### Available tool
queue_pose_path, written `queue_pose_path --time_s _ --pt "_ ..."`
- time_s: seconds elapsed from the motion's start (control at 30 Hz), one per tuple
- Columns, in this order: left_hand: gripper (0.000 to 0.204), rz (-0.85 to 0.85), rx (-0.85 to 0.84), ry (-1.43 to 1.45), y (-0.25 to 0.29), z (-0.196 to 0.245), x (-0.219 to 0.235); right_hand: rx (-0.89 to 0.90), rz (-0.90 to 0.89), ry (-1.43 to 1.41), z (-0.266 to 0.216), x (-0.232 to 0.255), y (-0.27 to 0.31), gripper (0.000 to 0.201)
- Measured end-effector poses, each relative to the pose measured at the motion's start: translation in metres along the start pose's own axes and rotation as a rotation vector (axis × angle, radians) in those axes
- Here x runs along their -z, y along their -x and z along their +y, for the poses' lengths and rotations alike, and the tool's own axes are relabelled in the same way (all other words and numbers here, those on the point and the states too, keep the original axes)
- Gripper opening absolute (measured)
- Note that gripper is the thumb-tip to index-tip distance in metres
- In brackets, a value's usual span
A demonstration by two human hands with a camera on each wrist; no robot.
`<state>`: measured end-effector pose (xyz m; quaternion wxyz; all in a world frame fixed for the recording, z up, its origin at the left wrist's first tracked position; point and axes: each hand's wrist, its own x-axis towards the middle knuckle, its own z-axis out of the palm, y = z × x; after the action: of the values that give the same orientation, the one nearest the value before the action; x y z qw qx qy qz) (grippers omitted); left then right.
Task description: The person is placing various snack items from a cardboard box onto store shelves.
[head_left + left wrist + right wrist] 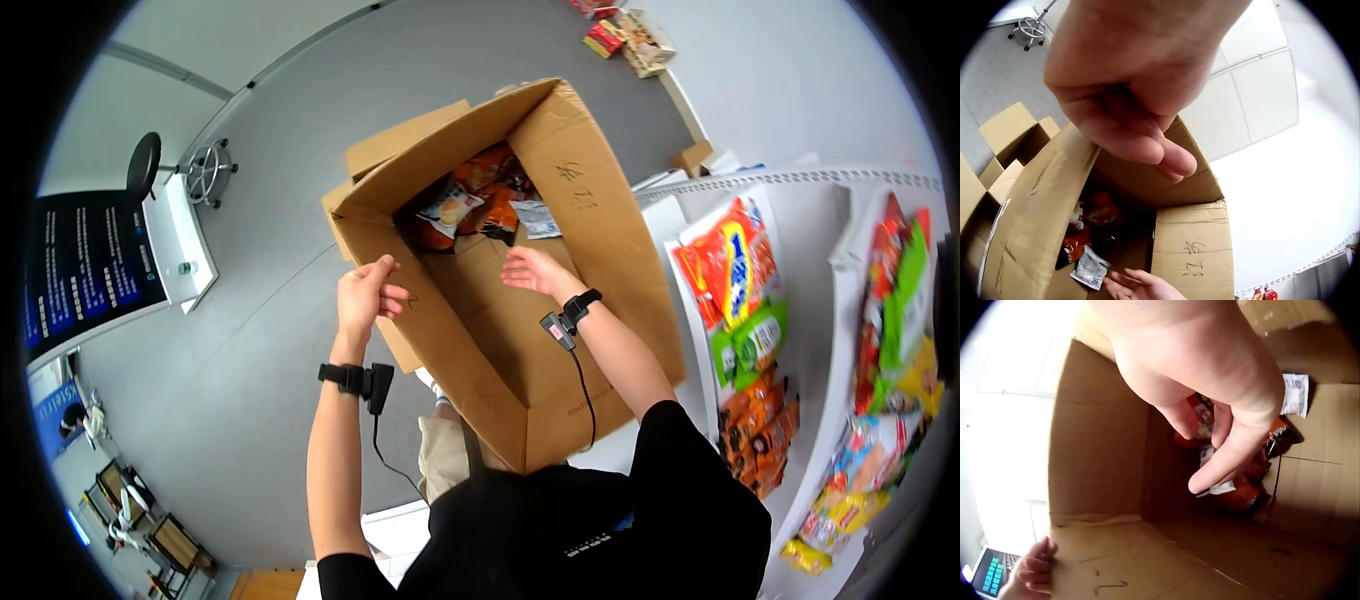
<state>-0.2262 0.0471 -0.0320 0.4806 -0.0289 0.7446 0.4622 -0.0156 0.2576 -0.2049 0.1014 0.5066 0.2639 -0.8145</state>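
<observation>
A large cardboard box (590,220) stands open at the top in front of me. Snack bags lie at its far end, among them orange bags (497,213), a white-and-orange bag (450,210) and a silver-white packet (537,219). My left hand (368,298) is by the box's left wall, fingers loosely bent and holding nothing. Over the box opening, my right hand (537,271) reaches in from the right with relaxed fingers and nothing in them. The right wrist view has its fingers (1229,456) overlapping the bags below.
On the right, a white shelf (820,300) holds hanging snack bags, including a red bag (735,262) and a green bag (752,345). More cardboard boxes (1016,134) sit beyond the left wall. A wheeled stool (210,172) and colourful cartons (640,40) stand farther off.
</observation>
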Motion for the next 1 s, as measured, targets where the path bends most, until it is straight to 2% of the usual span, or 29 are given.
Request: queue_pose_path --time_s 0.07,0.17,0.3,0.37,0.43,0.5,0.53,0.63,0.67,0.7,0.8,0.87,1.0 --pt "0.031 0.008 0.021 -0.003 -0.002 0.000 0.000 0.020 -0.084 0.080 0.008 -0.002 -0.046 0.054" --pt "0.032 0.009 0.038 0.004 -0.005 0.001 -0.001 0.035 -0.072 0.106 0.004 -0.018 -0.093 0.061" --pt "0.033 0.019 0.058 -0.010 -0.013 0.000 -0.001 0.040 -0.026 0.003 0.008 -0.026 -0.163 0.070" --pt "0.034 0.061 0.067 -0.025 -0.013 -0.001 -0.005 0.054 -0.033 0.004 0.008 -0.028 -0.188 0.075" --pt "0.034 0.068 0.073 -0.042 -0.014 -0.003 -0.006 0.087 0.035 -0.053 0.013 -0.034 -0.205 0.082" --pt "0.033 0.050 0.077 -0.049 -0.014 -0.004 -0.004 0.119 0.042 -0.063 0.013 -0.041 -0.217 0.079" --pt "0.032 0.039 0.077 -0.052 -0.014 -0.004 -0.003 0.126 0.144 -0.085 0.012 -0.048 -0.223 0.071" --pt "0.033 0.027 0.066 -0.048 -0.014 -0.010 0.002 0.226 0.041 -0.190 0.009 -0.058 -0.227 0.064" --pt "0.033 0.022 0.068 -0.043 -0.014 -0.010 0.002 0.286 0.063 -0.202 0.009 -0.063 -0.224 0.051" --pt "0.033 0.024 0.066 -0.053 -0.015 -0.009 0.002 0.291 0.059 -0.187 0.009 -0.062 -0.228 0.051" --pt "0.033 0.028 0.059 -0.078 -0.014 -0.009 0.001 0.294 0.029 -0.197 0.021 -0.044 -0.238 0.050" --pt "0.033 0.029 0.041 -0.101 -0.015 -0.008 0.000 0.294 -0.023 -0.287 0.028 -0.030 -0.230 0.049" --pt "0.034 0.004 0.010 -0.103 -0.015 -0.011 0.002 0.297 -0.100 -0.250 0.038 0.007 -0.206 0.046"
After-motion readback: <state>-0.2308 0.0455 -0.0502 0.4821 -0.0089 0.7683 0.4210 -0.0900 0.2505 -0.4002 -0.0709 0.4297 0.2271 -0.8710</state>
